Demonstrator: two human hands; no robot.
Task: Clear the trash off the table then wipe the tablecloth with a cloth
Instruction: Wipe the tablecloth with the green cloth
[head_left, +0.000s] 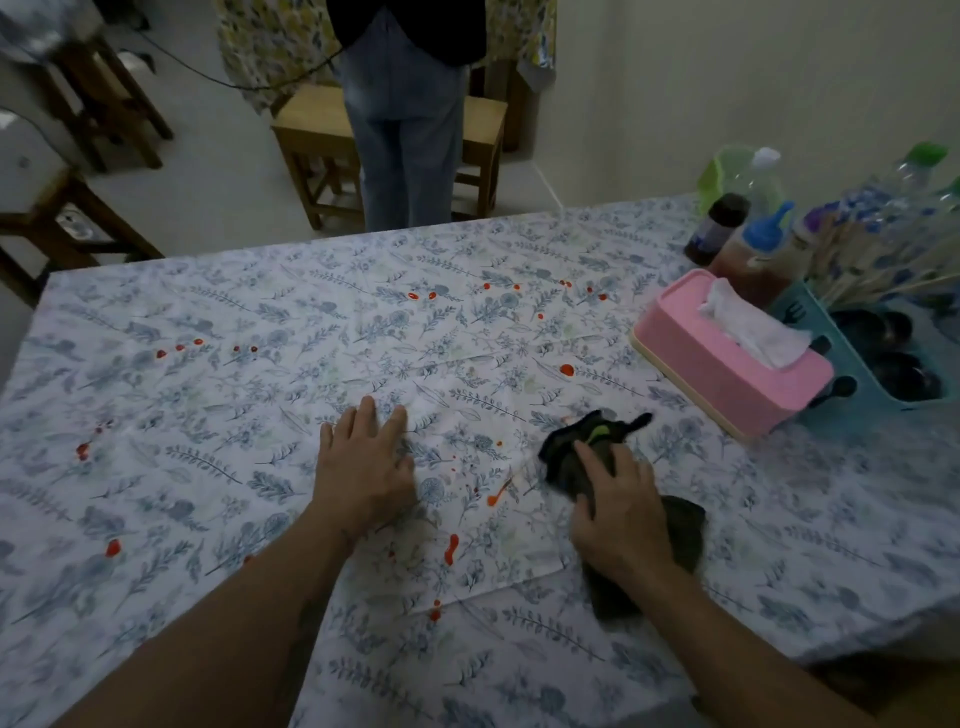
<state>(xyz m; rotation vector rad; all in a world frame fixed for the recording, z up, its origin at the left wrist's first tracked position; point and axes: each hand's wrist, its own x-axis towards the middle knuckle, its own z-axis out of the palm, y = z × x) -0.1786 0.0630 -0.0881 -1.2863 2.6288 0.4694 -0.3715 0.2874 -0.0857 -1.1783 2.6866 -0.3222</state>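
Left hand (363, 467) flat, fingers spread, on the tablecloth (208, 415). Right hand (618, 514) gripping a dark cloth (587, 447) — tissue box (727, 358) near. Open, red-spotted room leftward to the bench edge.

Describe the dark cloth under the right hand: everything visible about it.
The cloth is dark, greenish-black, soft fabric with a small bright green patch near its far end. It lies crumpled and bunched on the floral tablecloth, right of centre, near the pink tissue box but apart from it. The right hand presses down on its middle, fingers spread over it; ends stick out beyond the fingers and beside the wrist. Red spots lie just to its left.
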